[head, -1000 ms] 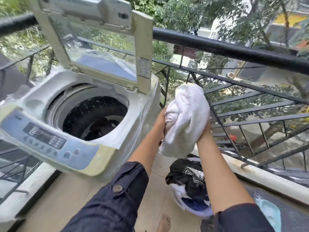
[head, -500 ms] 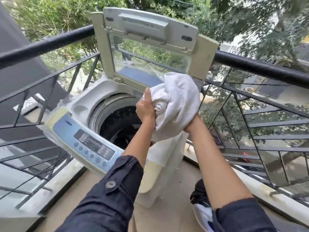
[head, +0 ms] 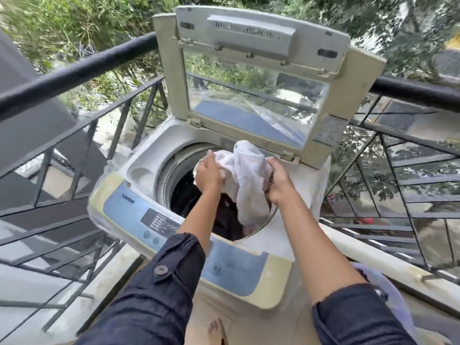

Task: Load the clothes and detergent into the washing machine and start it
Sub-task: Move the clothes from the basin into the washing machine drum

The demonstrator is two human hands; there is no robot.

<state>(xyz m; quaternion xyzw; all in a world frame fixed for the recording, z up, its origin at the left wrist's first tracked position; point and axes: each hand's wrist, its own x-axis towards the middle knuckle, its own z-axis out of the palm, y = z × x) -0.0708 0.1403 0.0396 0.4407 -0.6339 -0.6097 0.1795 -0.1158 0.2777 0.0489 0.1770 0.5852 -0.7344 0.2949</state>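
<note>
Both hands (head: 208, 174) (head: 278, 181) around white cloth (head: 250, 188)

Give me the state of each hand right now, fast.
Left hand: closed, gripping the white cloth.
Right hand: closed, gripping the same white cloth.

Soft daylight, motion-blurred throughout, wide-angle bending at the edges

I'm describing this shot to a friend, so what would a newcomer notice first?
First the white cloth, gripped by the left hand and right hand directly over the open drum of the washing machine at centre. Then the raised lid with its clear window just behind, and the black railing with greenery beyond.
</note>
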